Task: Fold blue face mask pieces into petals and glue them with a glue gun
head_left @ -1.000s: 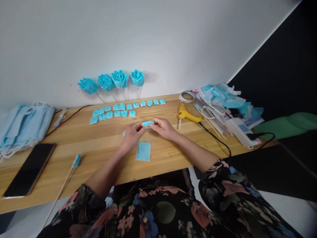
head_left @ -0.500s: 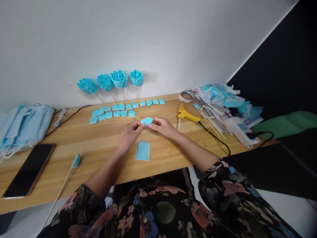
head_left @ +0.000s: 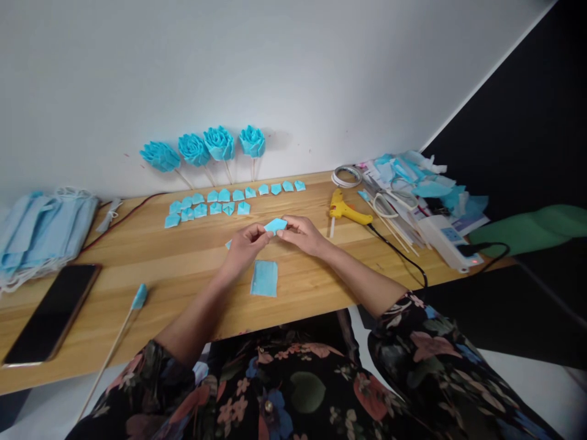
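My left hand (head_left: 244, 245) and my right hand (head_left: 303, 233) meet above the middle of the wooden desk (head_left: 183, 263), both pinching one small blue fabric piece (head_left: 276, 225) between fingertips. Just below the hands a blue rectangular fabric piece (head_left: 265, 278) lies flat on the desk. Behind the hands, two rows of several small folded blue petals (head_left: 224, 202) lie on the wood. Further back, several blue fabric roses on sticks (head_left: 204, 148) lean against the white wall.
A yellow glue gun (head_left: 345, 209) with a black cord lies right of my hands, beside scissors (head_left: 389, 205), sticks and blue scraps. A stack of blue masks (head_left: 41, 226) and a black phone (head_left: 52, 311) sit at the left. A blue-tipped stick (head_left: 123, 330) lies near the front edge.
The blue piece between my fingers has turned from a flat strip into a folded, pointed shape. Both hands stay at the same spot.
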Available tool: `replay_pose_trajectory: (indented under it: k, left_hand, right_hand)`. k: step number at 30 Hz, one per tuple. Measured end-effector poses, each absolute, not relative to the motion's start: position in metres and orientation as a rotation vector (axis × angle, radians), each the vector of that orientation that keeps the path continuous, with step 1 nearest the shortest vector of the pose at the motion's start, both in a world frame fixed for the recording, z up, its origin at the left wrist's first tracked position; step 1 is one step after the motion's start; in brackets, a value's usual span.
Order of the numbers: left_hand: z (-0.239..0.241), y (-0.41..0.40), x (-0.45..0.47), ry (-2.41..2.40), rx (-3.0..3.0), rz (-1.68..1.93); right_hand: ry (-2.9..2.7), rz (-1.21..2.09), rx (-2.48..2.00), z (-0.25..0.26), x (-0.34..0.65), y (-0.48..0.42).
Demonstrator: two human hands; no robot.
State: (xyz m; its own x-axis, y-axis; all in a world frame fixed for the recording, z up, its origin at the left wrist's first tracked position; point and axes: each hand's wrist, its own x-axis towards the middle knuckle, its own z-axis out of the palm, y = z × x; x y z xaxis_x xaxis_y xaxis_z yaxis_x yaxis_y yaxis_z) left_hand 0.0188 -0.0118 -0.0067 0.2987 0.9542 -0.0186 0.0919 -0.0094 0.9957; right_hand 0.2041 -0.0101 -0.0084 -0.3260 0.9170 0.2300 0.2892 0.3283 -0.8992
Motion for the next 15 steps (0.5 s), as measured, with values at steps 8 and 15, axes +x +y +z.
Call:
replay_pose_trajectory:
  k: [8,15]
  left_hand:
    - [-0.009,-0.004,0.013,1.137,1.300,1.036]
    - [-0.012,-0.003,0.013,0.996,1.133,1.011]
  right_hand:
    - [-1.630,1.051,-1.065,-0.016,0.210,-0.003]
    - [-1.987,0.220,-1.000,-0.010,0.214,-0.002]
